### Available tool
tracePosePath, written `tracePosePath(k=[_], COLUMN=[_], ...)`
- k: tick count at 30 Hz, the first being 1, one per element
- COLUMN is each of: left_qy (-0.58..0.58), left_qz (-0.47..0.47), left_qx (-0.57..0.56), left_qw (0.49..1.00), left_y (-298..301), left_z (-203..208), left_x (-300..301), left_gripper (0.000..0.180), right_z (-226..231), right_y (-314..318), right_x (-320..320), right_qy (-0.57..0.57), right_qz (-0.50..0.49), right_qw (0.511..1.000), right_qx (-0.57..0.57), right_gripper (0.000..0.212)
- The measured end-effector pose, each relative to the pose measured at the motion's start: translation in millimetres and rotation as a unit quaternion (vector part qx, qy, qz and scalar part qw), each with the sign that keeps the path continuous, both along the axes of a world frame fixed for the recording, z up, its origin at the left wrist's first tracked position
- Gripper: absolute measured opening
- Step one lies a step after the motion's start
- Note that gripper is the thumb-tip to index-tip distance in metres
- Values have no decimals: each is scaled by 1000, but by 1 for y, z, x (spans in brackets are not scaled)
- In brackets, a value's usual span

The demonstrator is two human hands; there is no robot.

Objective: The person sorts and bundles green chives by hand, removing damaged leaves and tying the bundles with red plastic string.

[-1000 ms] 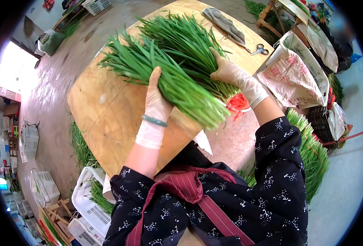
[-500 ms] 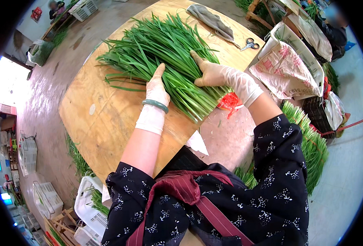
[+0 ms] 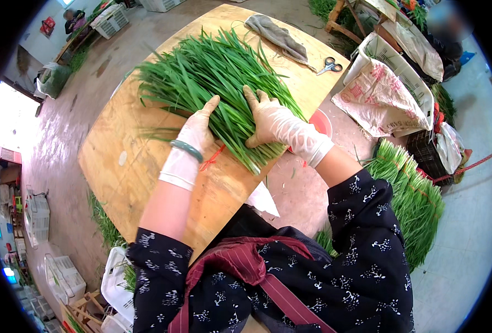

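A thick bunch of garlic chives [image 3: 212, 72] lies across the wooden table, its green leaf tips far left and its pale cut ends near the front right edge. My left hand [image 3: 197, 132], in a pale glove with a green bangle at the wrist, grips the bunch's left side, its lower fingers hidden. My gloved right hand [image 3: 269, 119] is wrapped over the right side near the cut ends, fingers spread on the stalks. A thin red tie [image 3: 211, 159] sticks out from beneath the bunch beside my left wrist.
On the far part of the wooden table [image 3: 140, 172] lie a grey cloth [image 3: 279, 38] and scissors [image 3: 329, 65]. A reddish bowl [image 3: 321, 122] shows beyond the right edge. Tied chives [image 3: 407, 194] stand at right, near a white crate [image 3: 401, 61] with a sack [image 3: 376, 100].
The bunch and both hands have shifted slightly left. A red tie now shows beneath the bunch by my left wrist; the red clump beside my right hand is no longer seen there.
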State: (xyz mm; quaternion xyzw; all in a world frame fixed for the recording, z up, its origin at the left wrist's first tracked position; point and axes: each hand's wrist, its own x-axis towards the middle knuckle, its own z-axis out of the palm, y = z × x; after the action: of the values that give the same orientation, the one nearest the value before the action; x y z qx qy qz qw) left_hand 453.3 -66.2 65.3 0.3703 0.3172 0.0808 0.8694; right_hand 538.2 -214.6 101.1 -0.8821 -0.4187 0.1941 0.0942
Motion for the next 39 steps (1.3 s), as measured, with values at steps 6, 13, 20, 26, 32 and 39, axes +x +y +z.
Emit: tracePosePath(k=[6,13,20,26,32,39], left_qy=[172,159,252,241,108,159], left_qz=[-257,-250,-202,-156,-177,-55], left_qx=[319,369,404,309,193,136], left_qw=[896,881,856,907,959,976], left_y=[38,44,52,43,78,46], left_z=[12,-1,-17,-18,-52,-9], left_x=[-30,-33,-27,-29,-53,-88], left_gripper=[48,54,74,71,61,66], right_z=[3,37,-52,-77,3,4], right_y=[6,7,54,71,81,67], right_x=[-6,-48,-98,-85,-74,-24], right_qy=[-15,-232,-398,-361,-115,13], right_qz=[-2,126,350,407,430,341], right_qw=[999,963,833,800,895,939], right_qx=[-29,58,156,251,21,38], right_gripper=[122,91,9,13,18,18])
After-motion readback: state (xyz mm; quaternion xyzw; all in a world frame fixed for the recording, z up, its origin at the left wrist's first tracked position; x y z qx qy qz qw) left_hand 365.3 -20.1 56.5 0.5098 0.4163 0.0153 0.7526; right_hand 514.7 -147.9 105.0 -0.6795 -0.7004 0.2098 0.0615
